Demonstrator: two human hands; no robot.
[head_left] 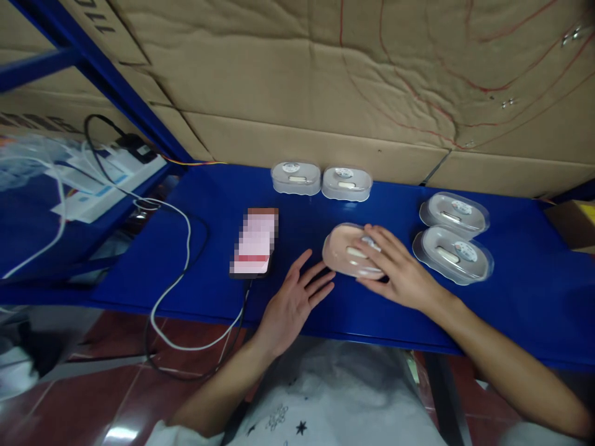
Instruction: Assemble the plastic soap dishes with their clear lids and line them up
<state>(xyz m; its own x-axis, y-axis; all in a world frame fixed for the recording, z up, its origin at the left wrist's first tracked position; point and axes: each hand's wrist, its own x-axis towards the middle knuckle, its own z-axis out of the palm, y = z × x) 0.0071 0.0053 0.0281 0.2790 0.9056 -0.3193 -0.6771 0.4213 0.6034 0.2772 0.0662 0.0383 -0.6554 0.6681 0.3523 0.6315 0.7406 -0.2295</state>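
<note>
**At the middle of the blue surface, an oval case in the right hand**

Near the front edge of the blue surface (372, 319), the right hand (395, 266) has hold of an oval plastic case (341, 248), fingers half spread over its lid and far side, thumb along the near side. The case has a clear cover, a pinkish interior and a pale bar at its middle; further contents cannot be made out.

Four similar clear-covered cases, greyish inside, each bear a pale bar and a round label: a back-left case (296, 181) just beside a back-middle case (347, 184), and a right-hand pair (452, 255), one behind the other.

The left hand (289, 306) is open, palm up, fingers spread and holding nothing. The held case lies just beyond its fingertips; whether they touch is unclear.
</note>
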